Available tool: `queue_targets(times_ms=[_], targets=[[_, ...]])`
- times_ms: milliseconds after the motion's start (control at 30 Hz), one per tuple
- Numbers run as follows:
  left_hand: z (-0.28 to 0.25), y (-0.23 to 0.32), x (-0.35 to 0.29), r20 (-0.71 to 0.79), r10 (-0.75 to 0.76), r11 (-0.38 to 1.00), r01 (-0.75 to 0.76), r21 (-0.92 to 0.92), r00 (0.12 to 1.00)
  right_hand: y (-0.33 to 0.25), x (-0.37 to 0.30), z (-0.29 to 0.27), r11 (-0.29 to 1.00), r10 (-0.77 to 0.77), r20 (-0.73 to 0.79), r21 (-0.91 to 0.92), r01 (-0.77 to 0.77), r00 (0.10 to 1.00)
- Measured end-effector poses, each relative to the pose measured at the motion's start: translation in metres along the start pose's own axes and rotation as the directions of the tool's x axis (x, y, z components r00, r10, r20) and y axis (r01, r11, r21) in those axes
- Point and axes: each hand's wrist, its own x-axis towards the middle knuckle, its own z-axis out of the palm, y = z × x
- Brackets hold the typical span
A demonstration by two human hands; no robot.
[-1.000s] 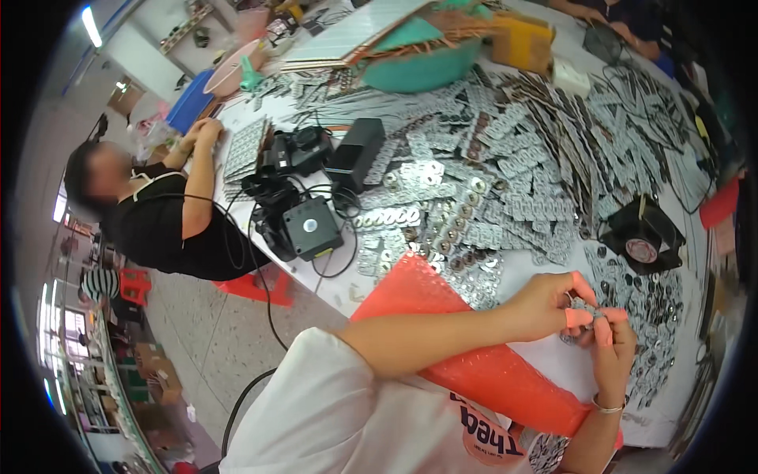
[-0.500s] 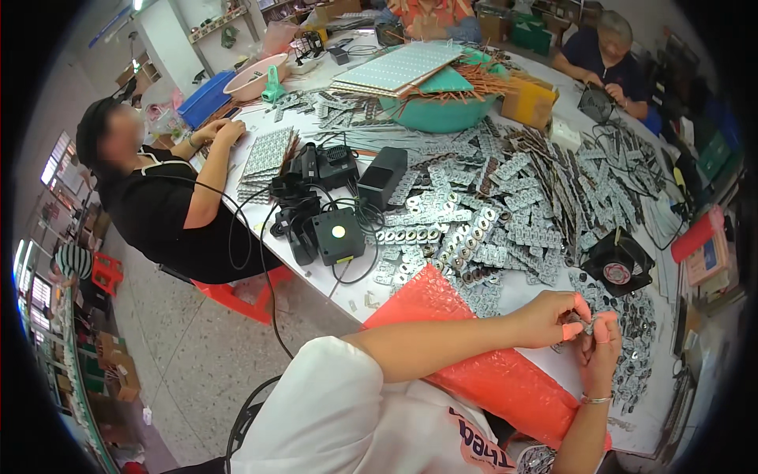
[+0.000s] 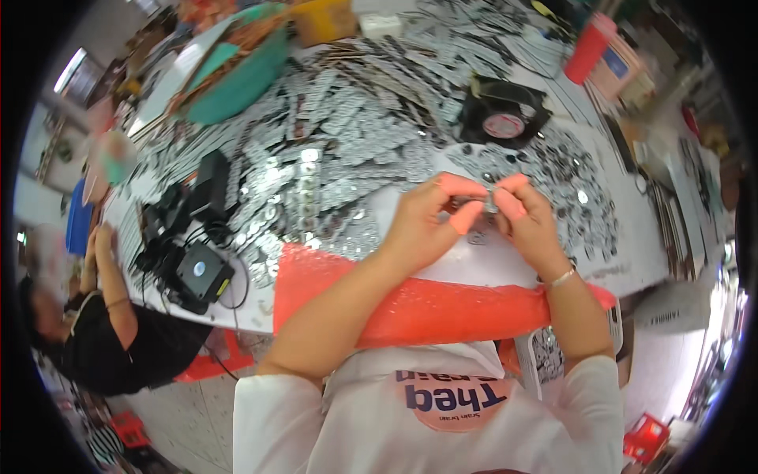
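Observation:
Over the white table (image 3: 474, 268), my left hand (image 3: 434, 217) and my right hand (image 3: 527, 220) meet with fingertips pinched together. Between them is a small silvery piece (image 3: 490, 203), mostly covered by the fingers; its exact kind cannot be made out. Pinkish covers sit on several fingertips of both hands. Just below the fingers lies another small metal piece (image 3: 476, 236) on the tabletop. Many loose small metal pieces (image 3: 588, 213) are spread to the right of my right hand. Beneath my forearms, red bubble wrap (image 3: 426, 312) runs along the table's near edge.
A black fan (image 3: 505, 114) stands beyond my hands. Metal strips (image 3: 339, 126) are heaped at the left, near black power adapters (image 3: 201, 272) with cables. Farther off are a green basin (image 3: 264, 75) and a yellow box (image 3: 324, 22). A co-worker (image 3: 118, 332) sits at left.
The view has swung to the right and downward, so the hands now appear nearer the middle. Both hands remain pinched together at the small piece.

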Motion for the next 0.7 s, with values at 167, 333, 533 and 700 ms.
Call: queue_targets(times_ms=[167,333,533,700], targets=[[0.009,-0.003,-0.002,0.002,0.011,0.997,-0.011,0.073,1.0,0.008,-0.001,-0.009,0.993,-0.067,0.037,-0.097,0.07,0.997],[0.014,-0.005,-0.005,-0.071,0.017,0.992,-0.008,0.129,0.997,-0.005,-0.008,0.0,0.994,0.057,0.039,0.095,-0.06,0.998],[0.015,-0.001,-0.003,-0.118,0.022,0.997,-0.012,0.082,0.993,-0.007,-0.009,0.005,0.981,0.124,0.005,0.147,-0.123,0.992],[0.013,-0.005,-0.005,-0.04,0.203,0.964,-0.193,0.181,0.978,-0.002,-0.009,0.007,0.977,0.08,-0.005,0.199,-0.077,0.997]])
